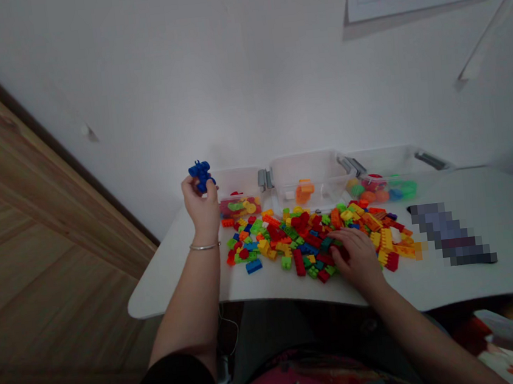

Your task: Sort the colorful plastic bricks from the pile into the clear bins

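My left hand [201,205] is raised above the left side of the table. Its fingers and thumb grip a dark blue toy piece [201,174] with rounded, knobbly parts. A heap of mixed toy bricks [283,233] in red, yellow, green, orange and blue covers the middle of the table. On the right part of this heap rests my right hand [357,258], thumb and fingers apart, touching the bricks. A teal brick [326,244] lies by its fingertips. Single bricks, such as a blue one [254,267], sit at the heap's front edge.
Three clear plastic boxes stand behind the heap: a left box [237,179] with coloured pieces, a middle box [304,165] with an orange piece, and a right box [386,163] with round pieces. A pixelated dark object [451,235] lies to the right on the white table [174,280].
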### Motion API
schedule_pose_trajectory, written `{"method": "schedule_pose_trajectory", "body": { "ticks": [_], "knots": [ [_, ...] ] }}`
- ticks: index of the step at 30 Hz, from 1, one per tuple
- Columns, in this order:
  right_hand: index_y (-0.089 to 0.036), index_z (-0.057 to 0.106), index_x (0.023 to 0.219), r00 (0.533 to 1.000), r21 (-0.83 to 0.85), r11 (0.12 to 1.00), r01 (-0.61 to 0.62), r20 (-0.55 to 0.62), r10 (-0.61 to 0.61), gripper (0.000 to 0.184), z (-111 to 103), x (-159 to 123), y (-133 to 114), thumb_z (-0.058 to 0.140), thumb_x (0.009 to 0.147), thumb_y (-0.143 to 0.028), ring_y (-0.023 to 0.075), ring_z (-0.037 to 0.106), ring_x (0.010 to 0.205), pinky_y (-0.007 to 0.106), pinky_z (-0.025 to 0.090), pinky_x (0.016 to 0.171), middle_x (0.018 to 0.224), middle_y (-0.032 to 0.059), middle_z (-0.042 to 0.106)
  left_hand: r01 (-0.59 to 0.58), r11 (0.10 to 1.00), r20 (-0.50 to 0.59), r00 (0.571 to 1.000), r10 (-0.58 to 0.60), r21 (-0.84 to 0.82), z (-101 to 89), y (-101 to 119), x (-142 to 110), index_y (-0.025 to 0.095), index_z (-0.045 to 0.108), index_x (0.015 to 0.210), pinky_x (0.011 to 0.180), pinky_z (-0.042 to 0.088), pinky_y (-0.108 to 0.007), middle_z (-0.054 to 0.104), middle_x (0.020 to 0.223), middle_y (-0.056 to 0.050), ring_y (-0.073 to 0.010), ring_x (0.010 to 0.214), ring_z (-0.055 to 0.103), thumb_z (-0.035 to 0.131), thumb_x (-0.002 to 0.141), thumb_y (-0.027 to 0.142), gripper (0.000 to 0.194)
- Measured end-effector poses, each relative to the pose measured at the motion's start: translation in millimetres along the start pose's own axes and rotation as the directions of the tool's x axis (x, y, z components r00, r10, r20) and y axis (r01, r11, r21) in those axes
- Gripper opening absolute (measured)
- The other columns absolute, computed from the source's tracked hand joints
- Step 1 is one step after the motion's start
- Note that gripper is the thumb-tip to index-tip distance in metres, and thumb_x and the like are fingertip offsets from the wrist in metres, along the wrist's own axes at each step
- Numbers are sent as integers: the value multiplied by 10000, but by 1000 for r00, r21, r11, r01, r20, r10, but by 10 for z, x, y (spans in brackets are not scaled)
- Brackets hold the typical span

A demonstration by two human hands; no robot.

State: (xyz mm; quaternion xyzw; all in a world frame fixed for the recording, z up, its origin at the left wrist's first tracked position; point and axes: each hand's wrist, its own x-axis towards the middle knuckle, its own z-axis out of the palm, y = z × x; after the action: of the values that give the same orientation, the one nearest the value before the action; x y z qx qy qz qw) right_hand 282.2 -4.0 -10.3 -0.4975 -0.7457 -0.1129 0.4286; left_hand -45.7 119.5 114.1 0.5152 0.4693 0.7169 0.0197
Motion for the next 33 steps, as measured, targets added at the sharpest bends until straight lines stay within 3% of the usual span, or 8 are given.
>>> {"method": "schedule_pose_trajectory", "body": {
  "ticks": [5,11,14,21,25,28,33],
  "knots": [
    [-195,641,1081,1000,4,1000,-16,6,16,248,11,-3,14,530,865,-240,260,588,1058,476,444,985,1035,73,700,-27,972,3,1000,27,232,65,-114,185,177,510,1095,891,504,-330,638,1027,-65,-176,933,622,579,827,263,289],
    [-197,638,1095,1000,-13,1000,-8,8,8,259,0,-7,6,533,863,-247,269,591,1063,488,445,981,1042,82,696,-124,867,299,954,-30,483,120,-302,71,170,619,1042,993,419,-424,666,1079,-112,-254,1062,591,584,779,224,270],
    [-208,642,1096,1000,3,1000,-18,3,18,265,-1,-7,2,535,855,-238,267,590,1066,493,444,985,1043,78,696,-113,827,352,930,-107,551,140,-342,1,192,631,1052,1046,346,-495,691,1084,-101,-266,1056,612,580,795,236,266],
    [-199,646,1086,1000,12,1000,-21,3,21,261,5,-5,10,541,850,-234,264,592,1056,492,442,994,1041,80,698,-42,815,324,929,-181,578,152,-363,-30,151,533,1230,1129,193,-532,735,921,-86,-264,1053,642,574,814,265,433],
    [-203,651,1097,1000,23,999,-28,14,28,275,4,-5,11,539,849,-236,267,592,1057,503,442,993,1040,82,698,-88,795,369,912,-177,600,143,-371,-35,188,634,1010,1136,166,-557,742,882,-71,-266,988,658,519,841,279,224],
    [-207,655,1102,999,25,999,-35,20,34,283,9,-8,16,536,849,-244,271,589,1067,508,443,993,1044,82,698,-137,769,392,907,-157,624,138,-371,-48,206,661,869,1126,177,-569,737,870,-70,-271,941,658,482,862,298,201],
    [-210,651,1104,1000,14,1000,-25,14,25,279,11,-7,15,532,854,-244,271,590,1069,502,448,984,1046,79,698,-186,809,377,925,-47,558,114,-320,-68,186,647,1024,1086,274,-540,688,1077,-110,-277,1066,597,501,834,241,246]
  ]
}}
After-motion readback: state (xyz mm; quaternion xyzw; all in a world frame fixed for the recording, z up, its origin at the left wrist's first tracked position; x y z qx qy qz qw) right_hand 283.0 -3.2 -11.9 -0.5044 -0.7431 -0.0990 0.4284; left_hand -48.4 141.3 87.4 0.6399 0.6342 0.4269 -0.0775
